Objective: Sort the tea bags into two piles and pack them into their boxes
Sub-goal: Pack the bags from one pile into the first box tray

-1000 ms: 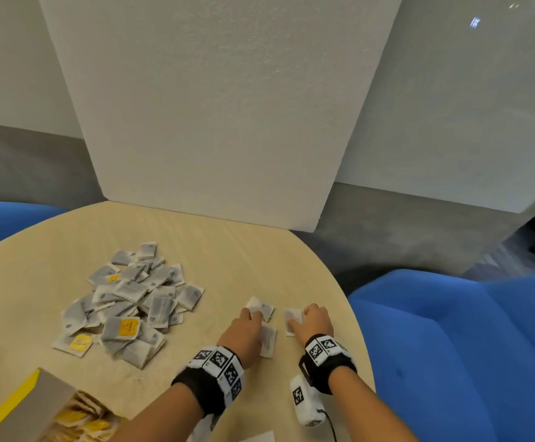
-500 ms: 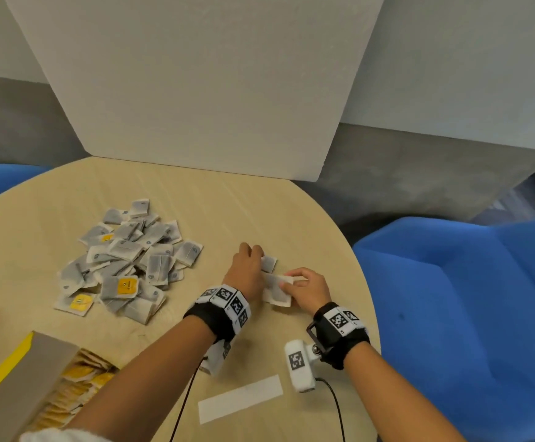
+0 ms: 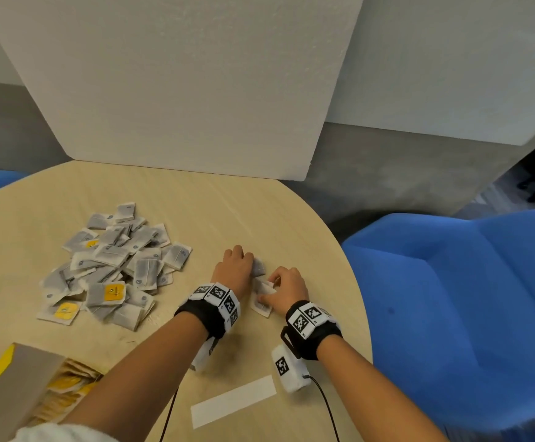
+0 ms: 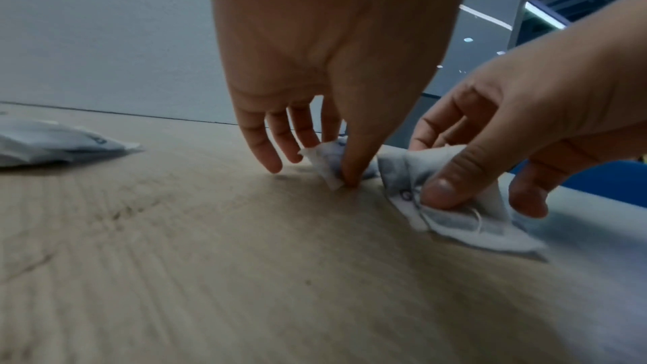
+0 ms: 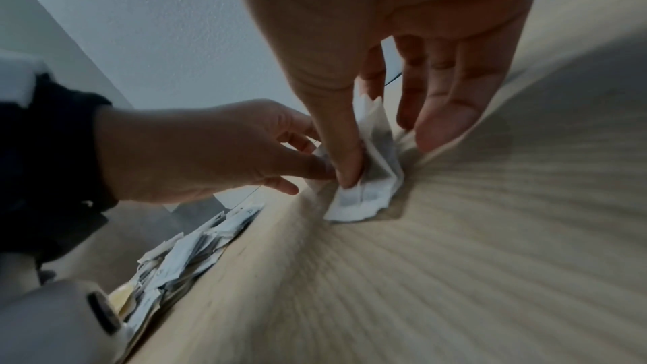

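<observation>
On the counter, the left hand pinches one tea bag while the right hand, at its four o'clock, pinches several tea bags.

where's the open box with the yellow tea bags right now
In the head view the open box sits at the bottom left corner of the table, nearer the person than the loose tea bag pile, left of the left forearm.
</observation>
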The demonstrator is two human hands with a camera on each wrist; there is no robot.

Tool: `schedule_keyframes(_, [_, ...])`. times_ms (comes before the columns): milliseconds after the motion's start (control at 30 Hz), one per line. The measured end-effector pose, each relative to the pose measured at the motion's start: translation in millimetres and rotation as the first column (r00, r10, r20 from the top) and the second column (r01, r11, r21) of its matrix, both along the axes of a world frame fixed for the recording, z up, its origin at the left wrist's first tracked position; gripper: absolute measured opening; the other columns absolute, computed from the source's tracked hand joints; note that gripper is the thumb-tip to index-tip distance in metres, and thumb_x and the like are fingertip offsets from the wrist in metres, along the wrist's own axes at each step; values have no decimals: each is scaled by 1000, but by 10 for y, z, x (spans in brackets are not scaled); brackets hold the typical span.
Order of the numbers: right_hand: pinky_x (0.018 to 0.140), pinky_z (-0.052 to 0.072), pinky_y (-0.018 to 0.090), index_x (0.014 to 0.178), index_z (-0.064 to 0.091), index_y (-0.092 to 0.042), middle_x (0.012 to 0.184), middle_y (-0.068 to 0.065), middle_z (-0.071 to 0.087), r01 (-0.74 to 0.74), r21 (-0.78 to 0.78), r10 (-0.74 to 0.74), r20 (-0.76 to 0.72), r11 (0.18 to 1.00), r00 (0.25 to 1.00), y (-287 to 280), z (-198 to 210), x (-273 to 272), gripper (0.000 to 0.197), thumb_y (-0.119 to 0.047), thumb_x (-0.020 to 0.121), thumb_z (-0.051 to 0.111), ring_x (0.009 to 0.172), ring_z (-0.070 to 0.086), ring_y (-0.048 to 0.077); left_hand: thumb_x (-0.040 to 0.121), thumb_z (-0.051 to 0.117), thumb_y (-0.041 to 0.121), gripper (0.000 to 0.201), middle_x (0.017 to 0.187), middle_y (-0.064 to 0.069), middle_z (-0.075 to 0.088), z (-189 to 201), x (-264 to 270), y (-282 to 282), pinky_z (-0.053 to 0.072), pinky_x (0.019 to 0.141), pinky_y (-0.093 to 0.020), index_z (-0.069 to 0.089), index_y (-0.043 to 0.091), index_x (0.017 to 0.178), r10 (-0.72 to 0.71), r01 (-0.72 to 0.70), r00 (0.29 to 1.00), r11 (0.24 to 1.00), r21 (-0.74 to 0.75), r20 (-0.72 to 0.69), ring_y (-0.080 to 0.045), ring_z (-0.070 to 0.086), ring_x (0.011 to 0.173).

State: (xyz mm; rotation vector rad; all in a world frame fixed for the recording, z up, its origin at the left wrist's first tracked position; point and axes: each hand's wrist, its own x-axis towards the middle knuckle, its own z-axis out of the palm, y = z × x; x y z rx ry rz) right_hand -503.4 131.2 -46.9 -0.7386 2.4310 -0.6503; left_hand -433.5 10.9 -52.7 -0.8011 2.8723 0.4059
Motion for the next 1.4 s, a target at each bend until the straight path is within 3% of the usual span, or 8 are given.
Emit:
schedule_keyframes(133, [51, 35, 17, 87, 51, -20, 73, -8, 51, 22, -55, -15, 124, 998, 992, 24, 36, -7, 35, -22, 71, 81, 62, 47, 7, 93, 49, 9, 24, 119, -15, 44, 6, 21, -41, 46, 88, -37, 51, 1, 116, 84, -73, 995, 974, 214, -47, -34, 53, 103])
schedule_keyframes(300, [52, 48, 20, 81, 51, -19, 78, 4, 63, 173, -257, -57, 404, 951, 913, 46, 145, -50, 34, -10, 71, 82, 66, 60, 13, 92, 52, 13, 21, 108, -19, 62, 101, 164, -12, 44, 80, -34, 57, -1, 107, 235, -176, 970, 861, 478, -67, -34, 58, 101])
schedule_keyframes(367, [55, 54, 24, 83, 52, -16, 79, 6, 64, 215, -309, -47, 470, 927, 881, 47, 204, -20, 32, -6, 72, 81, 67, 63, 15, 94, 47, 7, 17, 106, -22, 61, 175, 257, 42, 51, 79, -38, 57, -3, 105, 316, -164, 944, 700, 695, -95, -34, 59, 95])
schedule_keyframes(467, [53, 52, 20, 85, 57, -16, 77, 0, 59, 210, -355, -43, 424, 911, 905, 24, 306, 70, 32, -7, 69, 83, 66, 58, 9, 97, 35, 4, 22, 101, -19, 57, 380, 406, 127, 57, 66, -33, 55, -1, 103, 513, -127, 857, 303, 944, -49, -26, 60, 85])
schedule_keyframes(633, [46, 39, 7, 88, 60, -17, 78, -4, 52, 116, -405, 22, 321, 907, 947, -56, 450, 324, 33, -8, 67, 84, 70, 53, 13, 102, 37, 21, 28, 102, -15, 59, 635, 740, 199, 58, 66, -31, 50, 4, 119, 531, -86, 847, 166, 982, -15, -25, 64, 72])
schedule_keyframes(800, [62, 52, 31, 86, 60, -29, 83, -3, 54, 39, -437, 102, 296, 899, 950, -75, 558, 661, 42, -12, 59, 87, 64, 56, 17, 102, 35, 13, 22, 93, -9, 56, 799, 1138, 263, 56, 59, -27, 42, 9, 122, 511, -65, 858, 190, 980, -42, -18, 59, 66])
schedule_keyframes(1067, [56, 45, 22, 107, 54, -26, 94, -1, 51, -121, -474, 273, 267, 872, 924, 48, 824, 1152, 59, -5, 62, 86, 56, 52, 9, 104, 28, 16, 23, 92, -15, 59, 1012, 1783, 298, 59, 60, -32, 47, 8, 114, 563, -70, 821, 254, 965, -89, -24, 65, 64])
schedule_keyframes(1400, [71, 50, 24, 134, 39, -29, 111, -1, 51, -540, -304, 581, 59, 785, 812, -53, 956, 1891, 68, -25, 77, 77, 81, 56, 12, 104, 31, 19, 20, 80, -7, 42, 1087, 2569, 359, 49, 48, -22, 44, 4, 107, 443, -133, 891, 470, 872, -103, -13, 47, 61])
